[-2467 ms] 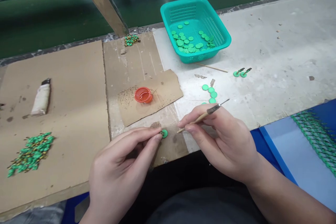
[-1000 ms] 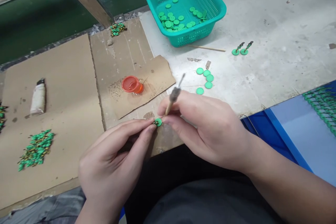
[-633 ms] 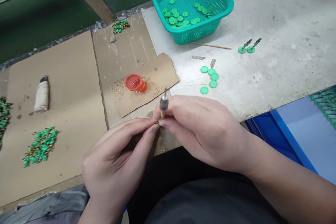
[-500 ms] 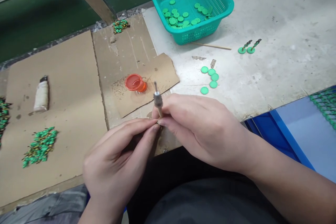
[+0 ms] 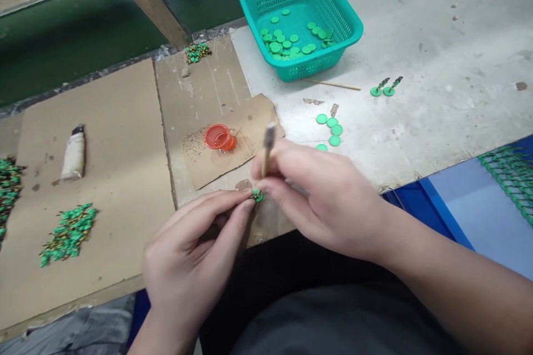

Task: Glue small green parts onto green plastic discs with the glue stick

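Observation:
My left hand pinches a small green piece with dark parts between thumb and forefinger; part of it is hidden by the fingertips. In my right hand is a thin stick-like tool, held upright like a pen, its upper end dark and blurred. The tool's lower end is close to the green piece; I cannot tell whether they touch. Just beyond the hands stands a small orange-red cup on a torn cardboard piece. Several green discs lie right of it.
A teal basket holds many green discs. A thin wooden stick lies before it. Two small figures stand on green discs to the right. At left are a pale tube and piles of small green pieces on cardboard.
My right hand has lifted the tool slightly up and to the right, away from my left fingertips. The small green piece now shows between the hands. The whole view has shifted a little.

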